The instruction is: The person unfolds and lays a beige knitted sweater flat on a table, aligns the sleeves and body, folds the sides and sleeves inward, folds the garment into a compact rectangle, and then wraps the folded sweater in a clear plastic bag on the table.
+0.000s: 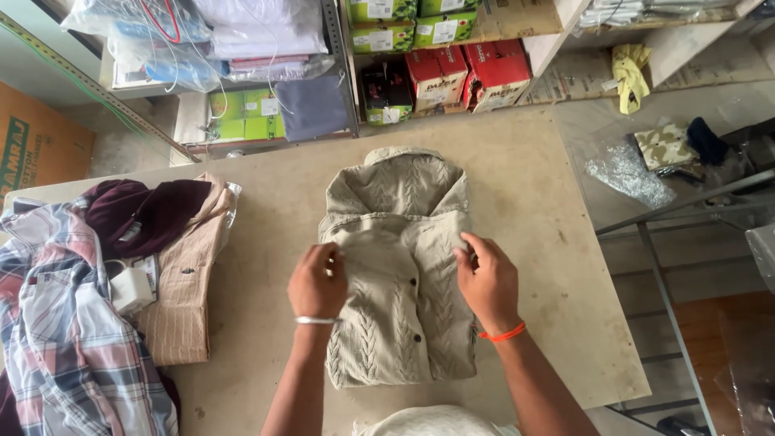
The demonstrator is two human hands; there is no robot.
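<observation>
Head view of a folding bench. A beige shirt point(400, 266) with a leaf-like woven pattern lies front-up and partly folded at the middle of the work table point(533, 242), its collar pointing away from the person and its button placket running down the centre. The left hand point(316, 281) rests on the shirt's left portion with fingers curled, pinching a fold of the fabric near the chest; a silver bangle point(316, 320) circles its wrist. The right hand point(487, 278) grips the shirt's right edge, fingers bent over the cloth, with an orange thread band point(502, 333) at the wrist. To the left on the table lie a striped tan shirt point(182, 299), a maroon garment point(141, 211) and a plaid shirt point(60, 339). Shelves behind hold red boxes point(468, 74) and green boxes point(408, 23).
</observation>
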